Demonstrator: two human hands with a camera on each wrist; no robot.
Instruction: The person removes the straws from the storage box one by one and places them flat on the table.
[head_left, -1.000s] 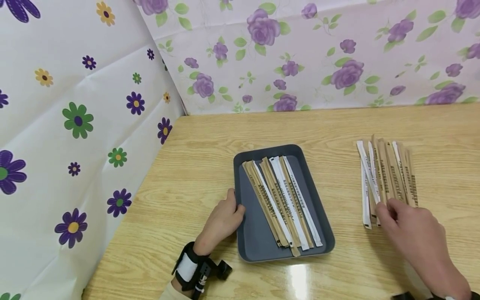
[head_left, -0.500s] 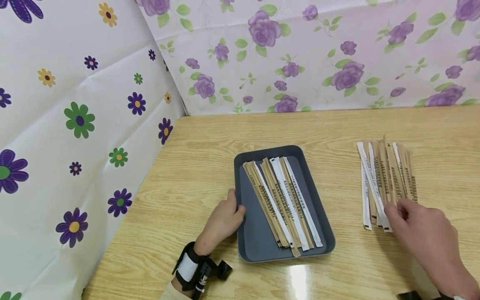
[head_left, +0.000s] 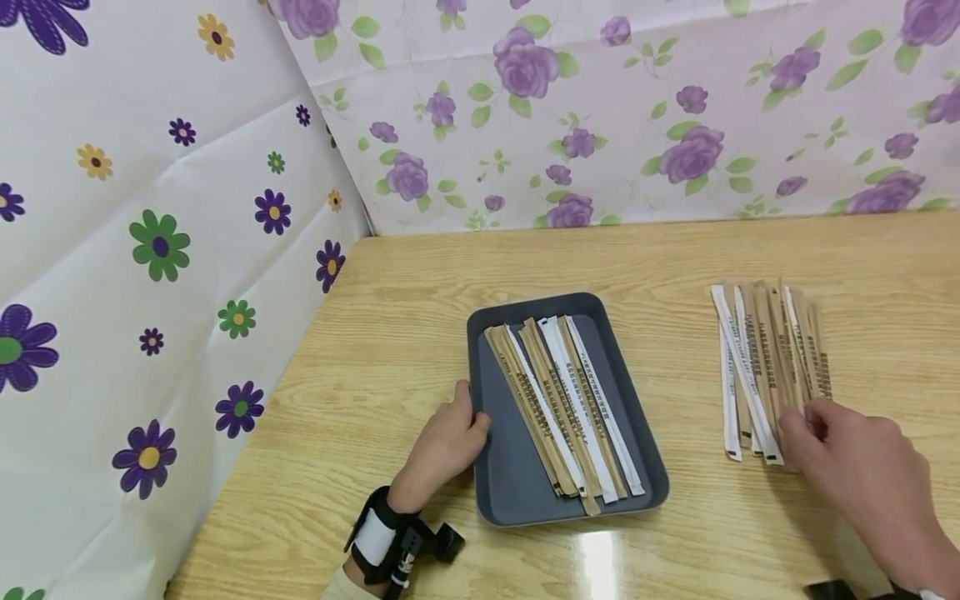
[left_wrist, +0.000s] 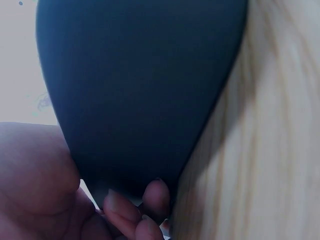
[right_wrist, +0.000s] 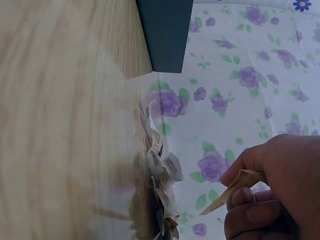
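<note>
packets (head_left: 577,409) in tray (head_left: 510,483): long, thin, brown & white paper, dark print too sm. to read. tray's smooth, grey, w/ rounded corners. more in pile (head_left: 765,358) on wood-grain table (head_left: 390,350). l. hand (head_left: 446,437) grips tray's l. rim, fingers curled; r. hand (head_left: 862,475) pinches brown packet (right_wrist: 227,196) betw. thumb & finger, just above pile.

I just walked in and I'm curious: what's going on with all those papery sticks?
A person's left hand holds the edge of a gray tray, which has brown and white paper-wrapped straws lying in it. The right hand pinches a brown wrapped straw between its fingers, near a second bunch on the wooden table.
</note>
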